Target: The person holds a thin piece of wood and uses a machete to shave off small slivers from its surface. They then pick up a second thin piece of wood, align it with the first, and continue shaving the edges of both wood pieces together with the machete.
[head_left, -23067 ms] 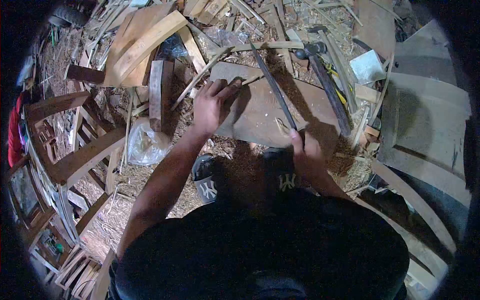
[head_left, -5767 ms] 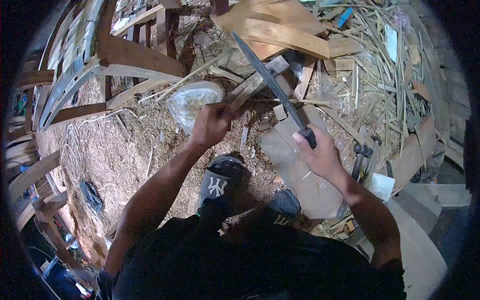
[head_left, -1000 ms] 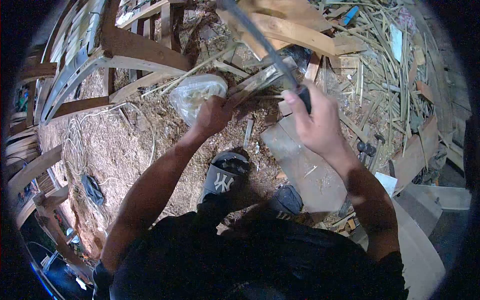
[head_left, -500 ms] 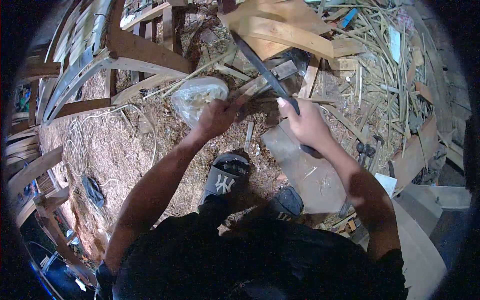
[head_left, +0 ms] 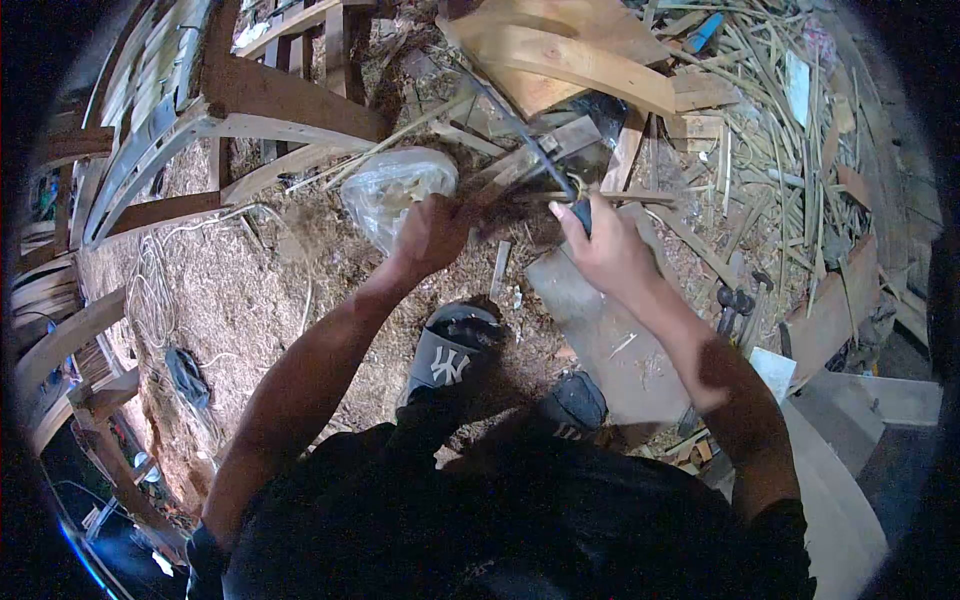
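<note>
My left hand [head_left: 432, 237] is closed around the near end of a short wooden strip [head_left: 558, 147], which points away to the upper right. In my right hand [head_left: 612, 250] is the dark handle of a long-bladed machete [head_left: 518, 128]. Its blade runs to the upper left, crosses over the strip in this view and is turned nearly edge-on. Just left of my left hand sits a clear plastic bag [head_left: 385, 195] with pale pieces inside. My fingers hide the strip's held end.
Curved wooden frames [head_left: 290, 95] stand at the upper left, and a pale curved board [head_left: 570, 65] lies ahead. Thin wood strips [head_left: 770, 150] are heaped at the right. Hammers [head_left: 735, 300] lie beside a flat board [head_left: 610, 350]. My sandalled foot [head_left: 450, 360] rests on wood shavings.
The machete has rolled in my right hand, from its broad side showing to nearly edge-on. My right hand has shifted slightly; my left hand stays on the strip.
</note>
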`<state>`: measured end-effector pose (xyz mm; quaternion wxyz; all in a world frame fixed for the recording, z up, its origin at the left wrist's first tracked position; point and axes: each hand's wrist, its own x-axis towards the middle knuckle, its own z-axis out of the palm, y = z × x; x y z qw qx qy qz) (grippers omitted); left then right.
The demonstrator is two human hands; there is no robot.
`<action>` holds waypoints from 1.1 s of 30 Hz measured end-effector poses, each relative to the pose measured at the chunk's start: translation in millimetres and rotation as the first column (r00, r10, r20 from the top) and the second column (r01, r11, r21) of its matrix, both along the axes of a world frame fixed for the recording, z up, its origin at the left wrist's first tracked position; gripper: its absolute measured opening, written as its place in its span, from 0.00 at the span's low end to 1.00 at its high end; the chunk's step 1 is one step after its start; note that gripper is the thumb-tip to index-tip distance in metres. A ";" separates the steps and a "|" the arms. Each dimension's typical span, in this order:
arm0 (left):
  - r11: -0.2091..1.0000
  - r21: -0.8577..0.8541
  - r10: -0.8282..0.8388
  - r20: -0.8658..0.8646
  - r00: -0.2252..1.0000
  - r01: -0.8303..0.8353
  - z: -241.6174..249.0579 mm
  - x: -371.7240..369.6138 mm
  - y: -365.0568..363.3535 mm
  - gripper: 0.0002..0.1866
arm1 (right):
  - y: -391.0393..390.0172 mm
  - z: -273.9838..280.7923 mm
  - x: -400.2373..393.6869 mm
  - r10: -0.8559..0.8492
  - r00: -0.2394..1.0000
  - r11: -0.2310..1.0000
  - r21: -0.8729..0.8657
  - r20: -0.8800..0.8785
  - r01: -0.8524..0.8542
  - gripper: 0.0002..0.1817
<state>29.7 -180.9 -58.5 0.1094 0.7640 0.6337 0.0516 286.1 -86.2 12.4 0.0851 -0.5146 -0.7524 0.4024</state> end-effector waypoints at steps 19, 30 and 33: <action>0.993 -0.107 0.058 0.122 0.991 -0.045 -12.3 -7.4 2.0 0.20 | 16.8 13.8 5.6 0.085 0.996 0.996 0.000 -0.011 -0.085 0.21; 0.990 -0.133 0.081 0.289 0.954 -0.044 -14.8 -9.5 4.5 0.26 | -1.6 4.3 3.5 0.008 0.978 0.995 0.103 -0.207 0.014 0.20; 0.996 -0.087 0.034 0.141 0.989 -0.022 -6.3 -6.0 7.0 0.27 | 5.1 -4.5 2.0 0.017 0.999 1.000 -0.010 -0.037 -0.018 0.22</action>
